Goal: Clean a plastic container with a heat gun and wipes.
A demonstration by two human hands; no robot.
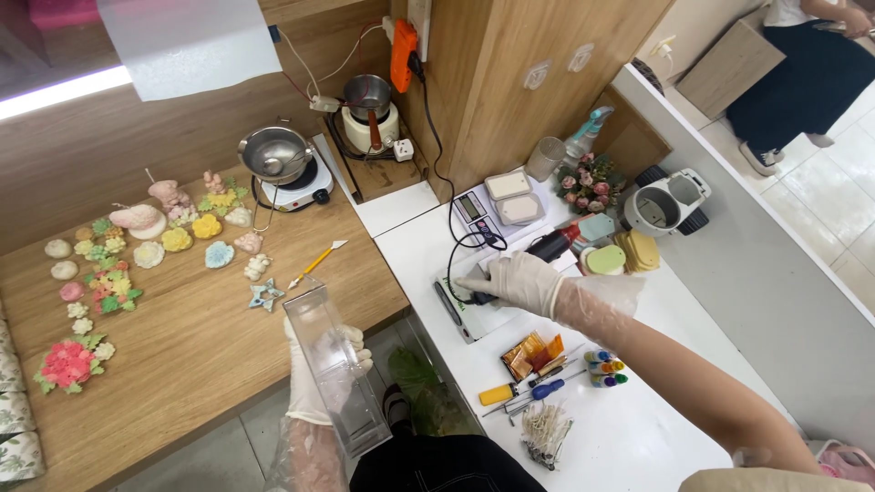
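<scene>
My left hand (310, 387), in a thin clear glove, grips a tall clear plastic box (335, 369) over the gap between the two tables. My right hand (515, 282), also gloved, rests on a dark tool with a black cable (474, 298) lying on a white board (469, 319) on the white table. The cable runs up to an orange plug (403, 41) on the wall. A small digital scale (474, 211) sits just beyond the hand.
On the wooden table (200, 337) lie several pastel flower-shaped pieces (109, 273), a yellow-handled spatula (316, 262), and a steel pot on a hot plate (278, 159). The white table (638, 428) holds screwdrivers (524, 392), paint bottles (603, 367), wicks (545, 433). A person (802, 73) sits at the far right.
</scene>
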